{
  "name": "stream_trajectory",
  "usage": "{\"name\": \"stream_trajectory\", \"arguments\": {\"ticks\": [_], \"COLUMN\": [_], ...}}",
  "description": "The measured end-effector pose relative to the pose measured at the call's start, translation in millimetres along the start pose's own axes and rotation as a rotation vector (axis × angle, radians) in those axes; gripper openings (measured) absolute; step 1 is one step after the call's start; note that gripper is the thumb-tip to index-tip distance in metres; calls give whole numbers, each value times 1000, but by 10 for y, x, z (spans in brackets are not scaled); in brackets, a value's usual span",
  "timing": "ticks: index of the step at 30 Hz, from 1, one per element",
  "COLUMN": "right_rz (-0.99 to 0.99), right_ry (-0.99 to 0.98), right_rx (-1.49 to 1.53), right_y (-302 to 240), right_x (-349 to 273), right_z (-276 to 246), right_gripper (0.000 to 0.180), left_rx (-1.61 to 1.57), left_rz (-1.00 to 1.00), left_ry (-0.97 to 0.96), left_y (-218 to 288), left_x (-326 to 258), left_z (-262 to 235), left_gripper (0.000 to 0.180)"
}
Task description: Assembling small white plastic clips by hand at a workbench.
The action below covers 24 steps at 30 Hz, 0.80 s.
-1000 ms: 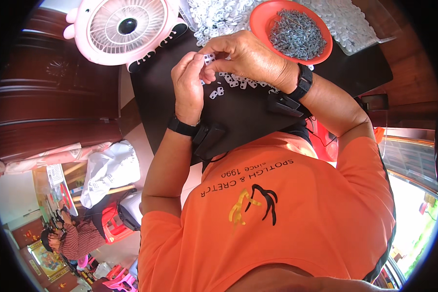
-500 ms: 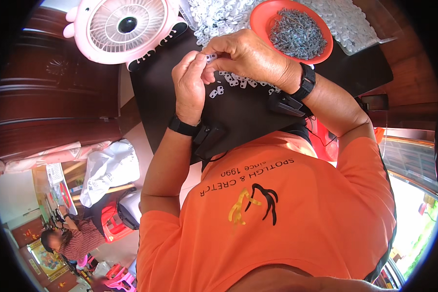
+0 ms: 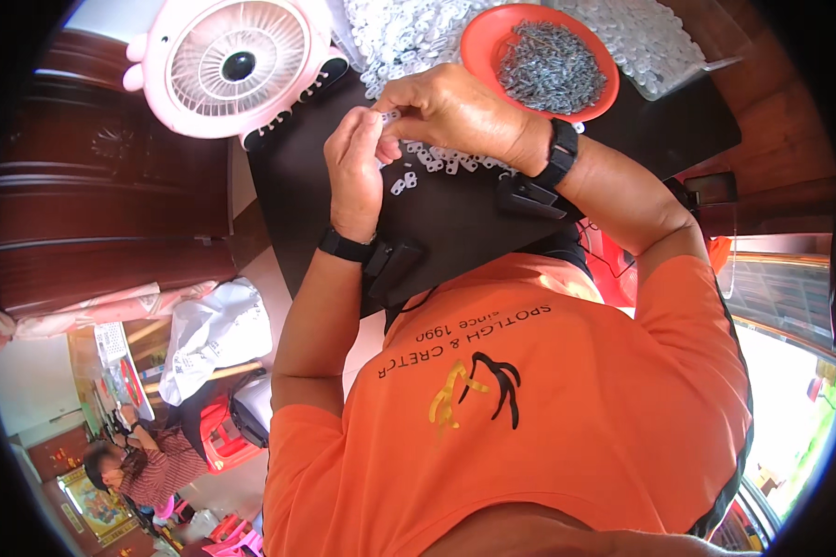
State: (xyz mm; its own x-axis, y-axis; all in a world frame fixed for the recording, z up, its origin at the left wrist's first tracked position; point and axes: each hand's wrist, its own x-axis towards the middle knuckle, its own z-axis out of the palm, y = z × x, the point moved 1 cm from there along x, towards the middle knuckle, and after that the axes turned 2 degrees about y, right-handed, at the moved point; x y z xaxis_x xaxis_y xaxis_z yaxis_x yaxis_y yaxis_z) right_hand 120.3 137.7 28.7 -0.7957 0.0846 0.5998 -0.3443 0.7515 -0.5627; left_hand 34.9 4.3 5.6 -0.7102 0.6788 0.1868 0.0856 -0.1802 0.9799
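Taking the black work board (image 3: 455, 223) as the landmark: off its left top corner stands one pink round fan (image 3: 237, 65), its grille facing up. Over the board's upper middle, the left hand (image 3: 355, 172) is closed in a pinch, fingertips meeting those of the right hand on one small white plastic piece (image 3: 388, 116); the piece is mostly hidden between the fingers. The right hand (image 3: 455, 111) curls over it, likewise pinching the same piece. Each wrist wears one black band, two in all. Beneath the hands, on the board itself, lies a loose scatter of white plastic clips (image 3: 437, 162), roughly a dozen showing, partly covered by the right hand. At the board's far edge, a big heap of the same white pieces (image 3: 409, 32) spreads, too many to count. Toward the board's top right corner sits one orange bowl (image 3: 478, 51) filled with small grey metal parts (image 3: 548, 65), countless.
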Motion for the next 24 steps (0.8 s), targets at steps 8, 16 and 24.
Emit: {"name": "stream_trajectory", "arguments": {"ticks": [8, 16, 24], "right_rz": [8, 166, 183], "right_ry": [-17, -92, 14], "right_rx": [78, 261, 235], "right_y": [1, 50, 32], "right_x": [18, 32, 67], "right_z": [27, 13, -79], "right_gripper": [19, 21, 20], "left_rx": [-84, -43, -25], "left_rz": [-23, -9, 53], "left_ry": [-51, -70, -88], "left_y": [-55, -62, -69], "left_x": [61, 93, 54], "left_z": [-62, -104, -110], "left_gripper": [15, 21, 29]}}
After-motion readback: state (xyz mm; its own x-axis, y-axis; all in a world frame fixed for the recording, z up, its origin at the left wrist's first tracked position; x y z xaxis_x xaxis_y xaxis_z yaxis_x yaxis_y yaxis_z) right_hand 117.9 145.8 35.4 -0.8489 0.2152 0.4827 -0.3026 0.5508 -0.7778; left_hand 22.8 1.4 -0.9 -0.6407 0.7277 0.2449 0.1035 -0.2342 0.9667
